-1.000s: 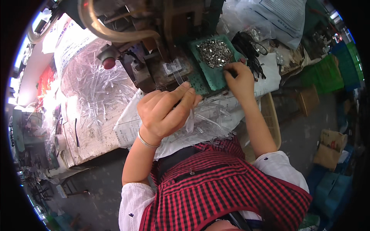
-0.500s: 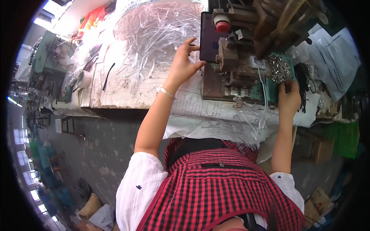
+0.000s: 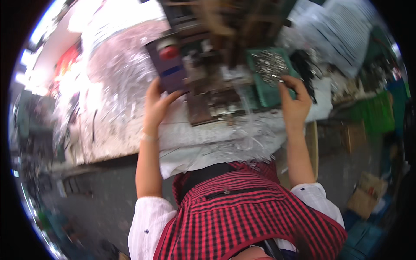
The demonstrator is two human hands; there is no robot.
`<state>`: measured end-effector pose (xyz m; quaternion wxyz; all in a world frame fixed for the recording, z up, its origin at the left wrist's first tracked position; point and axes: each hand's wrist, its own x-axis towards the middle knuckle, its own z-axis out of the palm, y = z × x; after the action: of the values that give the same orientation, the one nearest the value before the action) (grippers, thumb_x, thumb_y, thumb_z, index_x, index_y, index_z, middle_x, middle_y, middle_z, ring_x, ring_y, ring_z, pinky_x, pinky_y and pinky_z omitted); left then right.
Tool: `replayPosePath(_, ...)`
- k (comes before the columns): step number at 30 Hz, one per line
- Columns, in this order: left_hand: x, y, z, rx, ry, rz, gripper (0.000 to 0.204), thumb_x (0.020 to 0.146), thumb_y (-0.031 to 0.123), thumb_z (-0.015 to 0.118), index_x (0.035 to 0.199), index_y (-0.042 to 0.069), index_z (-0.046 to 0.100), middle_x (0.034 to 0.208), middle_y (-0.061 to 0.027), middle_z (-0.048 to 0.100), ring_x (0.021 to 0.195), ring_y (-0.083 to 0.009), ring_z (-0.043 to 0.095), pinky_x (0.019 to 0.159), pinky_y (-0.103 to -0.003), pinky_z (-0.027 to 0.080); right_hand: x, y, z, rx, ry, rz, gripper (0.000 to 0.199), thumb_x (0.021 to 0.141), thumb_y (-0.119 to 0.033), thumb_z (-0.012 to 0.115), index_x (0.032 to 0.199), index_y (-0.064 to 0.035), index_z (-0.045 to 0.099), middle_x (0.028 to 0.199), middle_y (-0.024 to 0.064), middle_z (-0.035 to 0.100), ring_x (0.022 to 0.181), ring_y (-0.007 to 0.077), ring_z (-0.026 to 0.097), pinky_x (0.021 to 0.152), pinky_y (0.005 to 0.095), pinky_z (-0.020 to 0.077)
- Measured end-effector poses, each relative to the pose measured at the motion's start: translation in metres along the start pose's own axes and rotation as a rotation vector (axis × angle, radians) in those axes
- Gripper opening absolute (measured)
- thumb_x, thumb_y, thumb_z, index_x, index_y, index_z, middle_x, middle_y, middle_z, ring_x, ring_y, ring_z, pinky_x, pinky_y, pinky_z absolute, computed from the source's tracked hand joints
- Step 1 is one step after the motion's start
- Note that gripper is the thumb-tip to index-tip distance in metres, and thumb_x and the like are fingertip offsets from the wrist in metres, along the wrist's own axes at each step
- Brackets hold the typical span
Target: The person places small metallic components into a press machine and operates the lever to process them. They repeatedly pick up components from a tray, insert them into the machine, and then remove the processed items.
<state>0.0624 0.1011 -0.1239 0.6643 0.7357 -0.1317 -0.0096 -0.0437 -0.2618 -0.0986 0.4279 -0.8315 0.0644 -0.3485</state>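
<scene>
My left hand (image 3: 157, 106) is open, thumb and fingers apart, at the lower edge of a dark phone (image 3: 173, 80) that leans against a bench machine (image 3: 201, 82). The thumb tip meets the phone's lower corner; whether the other fingers grip it is blurred. A red knob (image 3: 169, 53) stands in front of the phone. At the near right edge of a heap of small shiny metal parts (image 3: 269, 65), my right hand (image 3: 296, 100) is pinched, thumb and index fingertips around a small metal part that is hard to make out. The heap lies in a green tray (image 3: 269, 99).
Many clear plastic strips (image 3: 119, 65) cover the bench on the left. More strips (image 3: 247, 145) hang over the bench's front edge. Behind the tray at right are clear plastic bags (image 3: 336, 34) and a black cord-like bundle (image 3: 305, 71). A green crate (image 3: 377, 112) stands to the right.
The view has swung, so the bench appears further left and tilted. My right hand's fingers have come together at the heap's edge. My left hand stays by the phone, now lower along it.
</scene>
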Motion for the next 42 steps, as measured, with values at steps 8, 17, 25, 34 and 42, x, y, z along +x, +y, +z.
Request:
replayPosePath(8, -0.065, 0.049, -0.011, -0.190, 0.176, -0.030, 0.055, 0.078, -0.015, 0.077, 0.127, -0.005, 0.056, 0.122, -0.0130, 0.067, 0.113, -0.0211, 0.065, 0.100, -0.036, 0.053, 0.033, -0.087, 0.034, 0.321, -0.062, -0.111, 0.044, 0.083, -0.002, 0.078, 0.123, -0.0020, 0.060, 0.094, 0.0076, 0.071, 0.087, 0.0160, 0.068, 0.083, 0.0294, 0.0515)
replayPosePath(17, -0.143, 0.172, 0.053, -0.312, -0.045, -0.187, 0.032, 0.072, -0.012, 0.083, 0.095, -0.003, 0.063, 0.087, -0.0128, 0.069, 0.083, -0.0204, 0.068, 0.077, -0.031, 0.053, 0.033, -0.091, 0.058, 0.450, -0.067, 0.017, 0.055, 0.082, -0.002, 0.080, 0.131, -0.0005, 0.055, 0.090, 0.0066, 0.071, 0.088, 0.0130, 0.066, 0.085, 0.0261, 0.0496)
replayPosePath(25, -0.132, 0.184, 0.069, 0.028, -0.611, 0.399, 0.021, 0.094, 0.019, 0.070, 0.093, 0.005, 0.056, 0.082, -0.0161, 0.075, 0.064, -0.0215, 0.066, 0.072, -0.038, 0.039, 0.033, -0.115, 0.061, 0.558, -0.145, 0.055, 0.059, 0.081, -0.005, 0.079, 0.134, -0.0004, 0.052, 0.087, 0.0065, 0.073, 0.085, 0.0137, 0.069, 0.084, 0.0274, 0.0507)
replayPosePath(34, -0.131, 0.173, 0.083, 0.032, -0.515, 0.408, 0.024, 0.091, 0.020, 0.073, 0.091, 0.005, 0.053, 0.079, -0.0167, 0.074, 0.054, -0.0200, 0.049, 0.061, -0.037, 0.041, 0.029, -0.136, 0.009, 0.752, -0.502, 0.135, 0.072, 0.083, 0.001, 0.065, 0.152, 0.0004, 0.042, 0.114, 0.0100, 0.070, 0.113, 0.0169, 0.062, 0.102, 0.0308, 0.0454)
replayPosePath(42, -0.128, 0.162, 0.099, -0.045, -0.608, 0.464, 0.024, 0.087, 0.020, 0.075, 0.092, 0.004, 0.057, 0.080, -0.0120, 0.074, 0.060, -0.0193, 0.051, 0.057, -0.035, 0.040, 0.018, 0.013, -0.017, -0.138, -0.223, 0.128, 0.022, 0.082, -0.004, 0.071, 0.103, -0.0034, 0.073, 0.100, 0.0089, 0.072, 0.097, 0.0258, 0.068, 0.087, 0.0369, 0.0522)
